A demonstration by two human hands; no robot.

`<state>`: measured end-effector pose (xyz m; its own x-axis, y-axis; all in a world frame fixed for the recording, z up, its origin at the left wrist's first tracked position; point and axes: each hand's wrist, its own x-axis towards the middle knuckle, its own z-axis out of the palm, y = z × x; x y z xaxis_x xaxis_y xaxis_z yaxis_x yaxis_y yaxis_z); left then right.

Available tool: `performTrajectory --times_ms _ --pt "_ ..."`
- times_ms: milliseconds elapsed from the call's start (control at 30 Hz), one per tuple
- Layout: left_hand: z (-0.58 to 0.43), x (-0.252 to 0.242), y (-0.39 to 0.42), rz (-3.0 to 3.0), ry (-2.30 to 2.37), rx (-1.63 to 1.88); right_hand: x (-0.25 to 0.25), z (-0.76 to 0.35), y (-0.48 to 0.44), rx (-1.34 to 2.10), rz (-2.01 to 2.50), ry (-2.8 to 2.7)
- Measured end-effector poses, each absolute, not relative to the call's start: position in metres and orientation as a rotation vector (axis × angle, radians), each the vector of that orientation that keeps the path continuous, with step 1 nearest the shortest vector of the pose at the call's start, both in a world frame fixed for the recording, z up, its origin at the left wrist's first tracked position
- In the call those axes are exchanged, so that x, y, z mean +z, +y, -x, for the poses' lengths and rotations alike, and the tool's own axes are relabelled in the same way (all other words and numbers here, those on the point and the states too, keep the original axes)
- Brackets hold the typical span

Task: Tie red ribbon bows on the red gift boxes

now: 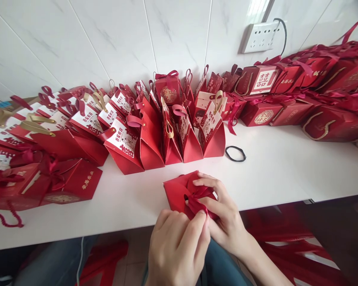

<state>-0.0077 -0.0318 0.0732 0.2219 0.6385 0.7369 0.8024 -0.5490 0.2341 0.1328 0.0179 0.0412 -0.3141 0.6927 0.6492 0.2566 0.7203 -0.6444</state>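
A small red gift box [179, 190] stands at the front edge of the white table, with a dark red ribbon [198, 198] on its near side. My left hand [179, 246] is closed, pinching an end of the ribbon between thumb and forefinger. On the box's right side, my right hand [226, 210] has its fingers curled over the box and the ribbon loops, its thumb close to my left fingertips. Part of the ribbon and the box's lower side are hidden behind my hands. A black elastic band [235, 153] lies beyond my right hand.
Behind are rows of red gift boxes [152, 139] with ribbon handles. More bow-tied boxes stand at left [68, 182] and right [262, 113]. A power strip [261, 37] is on the tiled wall [179, 31]. Red stools [107, 258] show below the table [286, 167].
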Motion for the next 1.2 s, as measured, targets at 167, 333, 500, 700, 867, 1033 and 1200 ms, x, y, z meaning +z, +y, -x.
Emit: performTrajectory --times_ms 167,333,500,700,867,1033,1200 --pt "0.006 0.072 -0.033 2.266 -1.391 -1.326 0.044 -0.131 0.018 0.518 0.733 -1.879" --pt "0.013 0.074 -0.034 2.009 -1.796 -1.587 0.046 -0.131 0.02 0.494 0.76 -1.884" --pt "0.029 0.071 -0.025 1.744 -2.243 -1.582 0.043 -0.134 0.02 0.381 0.682 -1.901" --pt "0.036 0.066 -0.02 1.79 -2.452 -1.744 0.042 -0.139 0.019 0.248 0.621 -1.961" --pt "0.026 0.082 -0.016 1.703 -2.467 -2.044 0.042 -0.144 0.017 0.203 0.601 -2.062" --pt "0.014 0.102 -0.005 1.745 -2.437 -2.156 0.035 -0.146 0.017 0.236 0.634 -2.035" --pt "0.012 0.108 0.004 1.851 -2.409 -2.079 0.035 -0.146 0.017 0.236 0.645 -2.048"
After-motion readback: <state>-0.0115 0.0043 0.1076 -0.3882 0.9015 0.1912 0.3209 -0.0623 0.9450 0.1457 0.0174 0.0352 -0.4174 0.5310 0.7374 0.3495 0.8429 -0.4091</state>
